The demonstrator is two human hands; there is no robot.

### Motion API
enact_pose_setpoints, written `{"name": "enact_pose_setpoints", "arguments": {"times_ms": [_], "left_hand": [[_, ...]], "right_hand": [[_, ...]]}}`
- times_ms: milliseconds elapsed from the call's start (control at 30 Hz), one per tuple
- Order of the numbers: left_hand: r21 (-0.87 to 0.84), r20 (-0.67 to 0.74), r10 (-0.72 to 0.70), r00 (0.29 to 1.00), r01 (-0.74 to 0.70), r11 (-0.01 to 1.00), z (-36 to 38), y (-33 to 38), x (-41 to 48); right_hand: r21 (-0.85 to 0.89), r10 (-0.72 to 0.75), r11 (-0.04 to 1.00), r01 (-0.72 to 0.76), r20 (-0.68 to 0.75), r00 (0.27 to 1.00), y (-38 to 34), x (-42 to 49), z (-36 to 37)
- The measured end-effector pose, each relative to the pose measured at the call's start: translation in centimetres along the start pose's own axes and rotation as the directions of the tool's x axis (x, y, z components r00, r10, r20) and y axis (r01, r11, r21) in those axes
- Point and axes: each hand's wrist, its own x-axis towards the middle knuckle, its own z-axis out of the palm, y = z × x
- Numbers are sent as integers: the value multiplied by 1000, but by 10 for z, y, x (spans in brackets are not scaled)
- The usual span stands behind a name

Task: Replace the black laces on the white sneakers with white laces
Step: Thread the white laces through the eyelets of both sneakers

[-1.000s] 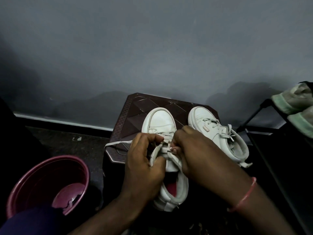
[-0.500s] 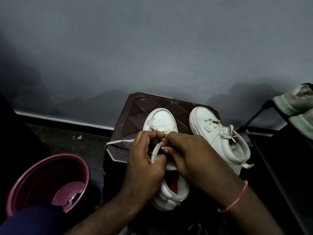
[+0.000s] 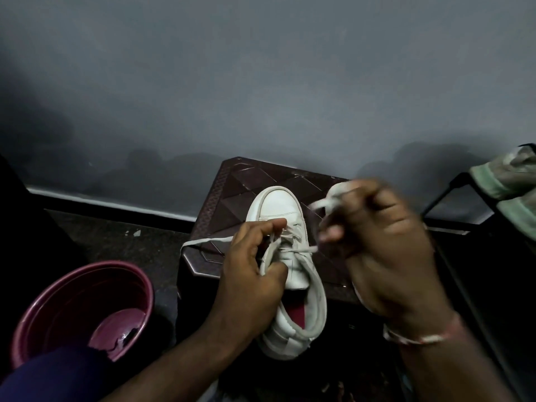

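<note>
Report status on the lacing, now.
Left grip pinching sneaker by its eyelet flap. Right grip holding white lace, drawn out to the right, motion-blurred. No obstruction seen on stool.

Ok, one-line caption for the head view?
On a stool, left hand holds a white sneaker while right hand grips its white lace.

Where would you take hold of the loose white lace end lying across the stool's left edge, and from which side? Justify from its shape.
Probably pinch the loose lace end near its tip, coming from the left, where it reaches the stool edge. It is a flat strip, so thumb and forefinger sit on its faces; the left hand covers its other end.
</note>
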Motion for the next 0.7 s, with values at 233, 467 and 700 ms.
{"name": "enact_pose_setpoints", "arguments": {"times_ms": [233,467,700], "left_hand": [[15,4,9,1000,-9,1000,0,-1,-1],[49,9,2,1000,-2,999,-1,-3,-1],[152,14,0,1000,-2,988,3,1,-3]], "right_hand": [[-933,194,301,196,261,946,21,-1,4],[-944,301,204,261,314,900,21,-1,19],[-451,313,877,-166,272,910,1,-9,-7]]}}
